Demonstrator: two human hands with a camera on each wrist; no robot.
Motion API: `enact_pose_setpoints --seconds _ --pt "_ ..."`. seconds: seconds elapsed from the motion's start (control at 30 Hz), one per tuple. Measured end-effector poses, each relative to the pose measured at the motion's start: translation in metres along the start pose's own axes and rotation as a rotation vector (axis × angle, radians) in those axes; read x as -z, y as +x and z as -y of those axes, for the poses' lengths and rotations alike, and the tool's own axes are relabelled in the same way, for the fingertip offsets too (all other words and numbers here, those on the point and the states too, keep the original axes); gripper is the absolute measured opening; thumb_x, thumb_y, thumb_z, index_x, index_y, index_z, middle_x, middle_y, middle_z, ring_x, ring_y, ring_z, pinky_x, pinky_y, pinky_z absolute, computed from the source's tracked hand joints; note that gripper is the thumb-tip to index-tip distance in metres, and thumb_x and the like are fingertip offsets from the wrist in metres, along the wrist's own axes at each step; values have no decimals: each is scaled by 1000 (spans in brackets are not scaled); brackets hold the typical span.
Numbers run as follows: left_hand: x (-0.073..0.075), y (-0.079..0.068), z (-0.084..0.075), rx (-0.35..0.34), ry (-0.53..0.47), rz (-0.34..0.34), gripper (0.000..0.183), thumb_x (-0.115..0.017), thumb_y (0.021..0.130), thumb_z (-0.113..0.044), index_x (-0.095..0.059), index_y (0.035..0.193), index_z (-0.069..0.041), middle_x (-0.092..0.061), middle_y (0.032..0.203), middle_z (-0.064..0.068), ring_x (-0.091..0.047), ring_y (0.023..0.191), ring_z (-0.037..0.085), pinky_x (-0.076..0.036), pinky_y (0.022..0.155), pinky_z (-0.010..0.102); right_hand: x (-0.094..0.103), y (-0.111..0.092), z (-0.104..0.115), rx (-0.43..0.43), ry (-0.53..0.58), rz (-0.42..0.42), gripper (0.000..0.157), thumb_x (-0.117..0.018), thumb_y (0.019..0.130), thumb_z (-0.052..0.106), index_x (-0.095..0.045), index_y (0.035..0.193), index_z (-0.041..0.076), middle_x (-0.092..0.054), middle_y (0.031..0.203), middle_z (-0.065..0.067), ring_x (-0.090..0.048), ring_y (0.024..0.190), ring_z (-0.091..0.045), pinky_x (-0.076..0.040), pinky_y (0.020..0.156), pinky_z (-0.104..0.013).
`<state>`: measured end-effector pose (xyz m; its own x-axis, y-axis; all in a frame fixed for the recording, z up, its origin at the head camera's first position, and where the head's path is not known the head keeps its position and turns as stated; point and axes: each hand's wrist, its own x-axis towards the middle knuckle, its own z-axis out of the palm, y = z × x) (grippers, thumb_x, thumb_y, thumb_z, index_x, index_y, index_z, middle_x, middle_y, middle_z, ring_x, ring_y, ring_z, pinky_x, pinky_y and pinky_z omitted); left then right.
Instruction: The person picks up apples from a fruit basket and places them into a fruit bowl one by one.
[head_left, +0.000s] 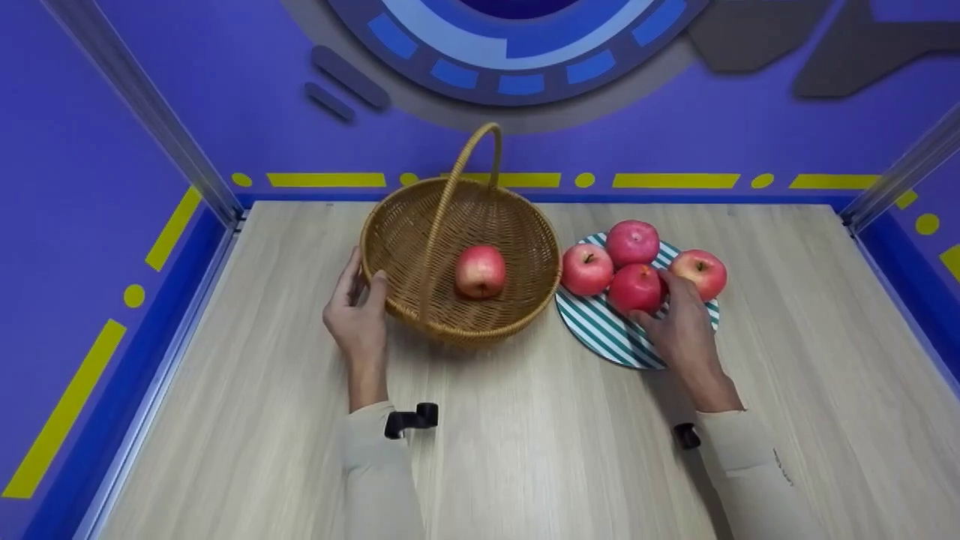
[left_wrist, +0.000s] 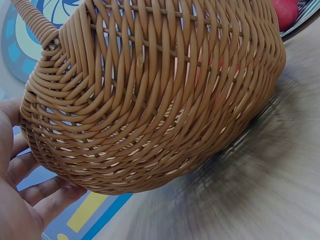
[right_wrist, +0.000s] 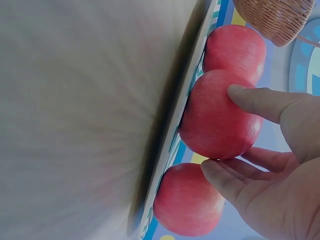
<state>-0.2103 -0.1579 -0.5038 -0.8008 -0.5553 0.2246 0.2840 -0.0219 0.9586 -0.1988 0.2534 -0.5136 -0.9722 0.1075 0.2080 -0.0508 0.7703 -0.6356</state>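
A brown wicker basket [head_left: 461, 330] with a tall arched handle stands left of centre, one red apple [head_left: 480, 271] inside it. My left hand [head_left: 358, 315] holds the basket's left side, thumb at the rim and fingers against the outer weave [left_wrist: 150, 100]. On a round plate [head_left: 600, 330] with green and white stripes, my right hand [head_left: 684, 322] grips the front red apple [head_left: 634, 289] between thumb and fingers. In the right wrist view that apple [right_wrist: 220, 115] sits between two others, the fingertips at its lower side. Some fingers of the left hand are partly hidden by the basket.
Three more apples lie around the gripped one: left [head_left: 587, 269], back [head_left: 633, 242] and right [head_left: 699, 274]. The plate nearly touches the basket's right side. A pale wooden table [head_left: 510, 450] is bounded by blue-purple panels [head_left: 247, 97] at the back and sides.
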Motion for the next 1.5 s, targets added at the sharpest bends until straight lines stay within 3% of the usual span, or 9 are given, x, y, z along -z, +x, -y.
enact_pose_setpoints --seconds 0.4,0.87,1.1,1.5 --pt "0 -3 -1 -18 24 19 47 -73 99 -9 -66 145 -11 -64 146 11 -61 133 26 -50 111 30 -1 -5 5 50 -1 -54 73 -87 87 2 -46 148 -5 -50 144 -29 -48 135 -46 -50 107 -66" --pt "1 -2 -2 -12 17 -2 47 -73 98 -7 -67 144 -9 -65 144 12 -63 131 28 -52 109 30 9 -2 22 122 21 -95 72 -86 88 2 -48 149 -5 -54 140 -28 -54 129 -44 -55 102 -64" --pt "0 -1 -1 -6 -1 -9 46 -74 97 -5 -67 143 -7 -65 144 14 -62 131 30 -52 109 30 12 -1 31 157 19 -94 76 -88 87 2 -47 150 -4 -54 142 -27 -51 133 -43 -54 103 -65" --pt "0 0 -1 -26 9 8 45 -74 98 -4 -67 143 -6 -63 147 13 -61 133 30 -49 114 39 10 1 49 260 40 -116 74 -90 86 6 -51 148 -4 -56 143 -25 -52 134 -41 -53 105 -65"
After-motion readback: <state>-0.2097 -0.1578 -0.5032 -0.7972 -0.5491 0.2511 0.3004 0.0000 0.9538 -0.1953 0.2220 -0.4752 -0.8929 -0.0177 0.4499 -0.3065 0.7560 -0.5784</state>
